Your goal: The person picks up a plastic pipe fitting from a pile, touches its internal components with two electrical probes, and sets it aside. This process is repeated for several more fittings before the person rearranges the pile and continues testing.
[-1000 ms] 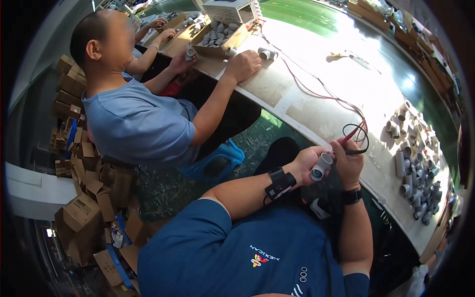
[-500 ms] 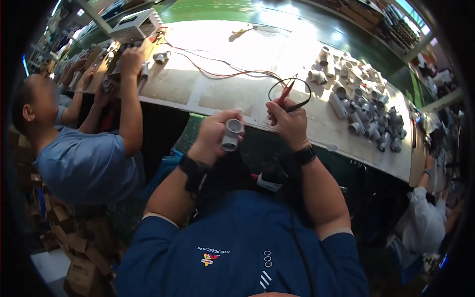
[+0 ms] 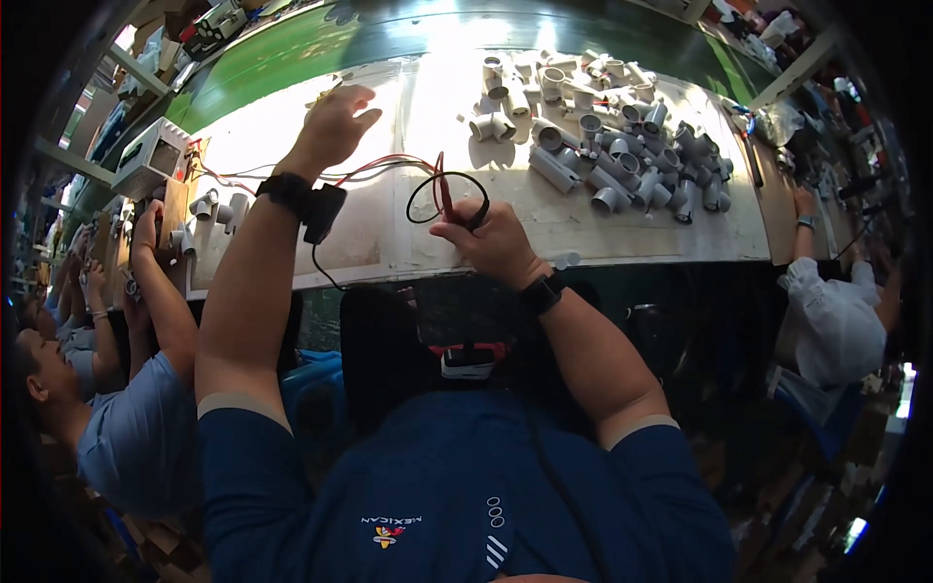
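Observation:
My left hand is stretched out over the table, its thumb and fingers apart and nothing visible in it. Beyond its wrist, a thin pale tool partly shows on the bright tabletop. My right hand, near the table's front edge, is closed round a red test probe and a black one. A loop of black cable stands up from that grip. Red and dark leads run left across the table. Grey pipe fittings lie in a heap to the right of my hands.
A white metal box stands at the table's left end, with a few grey fittings beside it. A co-worker in blue sits at left, a person in white sleeves at right. A blue stool is below the table.
The pipe fitting that my left hand held is out of it, and that hand has reached forward and left over the table. My right hand still grips the probes. The view has turned rightward.

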`<action>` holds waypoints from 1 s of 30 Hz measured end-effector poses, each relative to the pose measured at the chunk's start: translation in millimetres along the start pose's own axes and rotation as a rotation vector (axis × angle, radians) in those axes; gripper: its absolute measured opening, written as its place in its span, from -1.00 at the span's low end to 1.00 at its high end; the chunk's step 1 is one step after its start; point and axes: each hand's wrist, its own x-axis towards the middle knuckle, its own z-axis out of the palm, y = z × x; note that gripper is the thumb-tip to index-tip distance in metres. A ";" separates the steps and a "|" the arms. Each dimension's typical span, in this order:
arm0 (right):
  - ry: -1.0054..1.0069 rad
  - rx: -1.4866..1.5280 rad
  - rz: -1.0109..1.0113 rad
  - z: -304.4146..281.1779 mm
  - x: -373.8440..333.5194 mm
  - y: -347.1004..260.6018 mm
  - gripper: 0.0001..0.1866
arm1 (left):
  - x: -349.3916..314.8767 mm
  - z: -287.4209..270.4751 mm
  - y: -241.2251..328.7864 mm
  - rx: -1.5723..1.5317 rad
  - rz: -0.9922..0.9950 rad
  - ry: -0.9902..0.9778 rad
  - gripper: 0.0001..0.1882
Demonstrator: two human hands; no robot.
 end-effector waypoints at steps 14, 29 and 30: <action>-0.038 0.111 0.013 -3.2 3.1 -2.1 -0.79 | 149.6 139.6 66.0 -0.804 -0.103 -0.195 -0.43; -0.083 0.062 0.079 -3.1 -2.6 -12.6 -0.81 | 95.7 59.5 87.2 -1.195 -0.450 0.156 -0.67; -0.055 0.082 0.079 -3.8 -3.1 -9.5 -0.81 | 67.4 40.3 97.5 -1.389 -0.551 0.234 -0.67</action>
